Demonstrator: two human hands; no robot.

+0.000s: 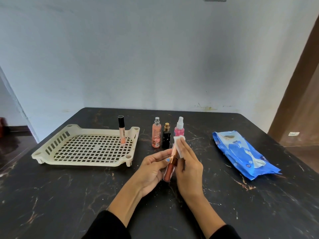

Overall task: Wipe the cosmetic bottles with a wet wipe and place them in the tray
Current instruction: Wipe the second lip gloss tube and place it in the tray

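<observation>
One tube is already being kept in the tray (51, 149): a peach lip gloss tube with black cap (122, 131) is standing upright on the perforated floor near the tray's far right corner, so one item is judged done. A second item is being wiped right now: a brown gloss tube with rose-gold cap (170, 168) is being held in the left hand (151, 171), fingers curled around its lower body, tube tilted with cap pointing away from the person. The wet wipe (178, 147) is being pressed against the cap end by the right hand (188, 168), fingers closed over the wipe and lying along the tube. Both hands are being held just above the desk (69, 195), near its centre, to the right of the tray. Three bottles are being left untouched, standing upright in a tight row behind the hands: a peach spray bottle (156, 135), a black bottle with gold cap (166, 137) just beside it, and a pink spray bottle (179, 129), partly hidden by the wipe. The blue wipes pack (241, 152) is lying flat well to the right, flap open with a wipe showing. Progress is judged as roughly one of five placed, one in hand being cleaned, three waiting; placing of the held tube is not yet done.
</observation>
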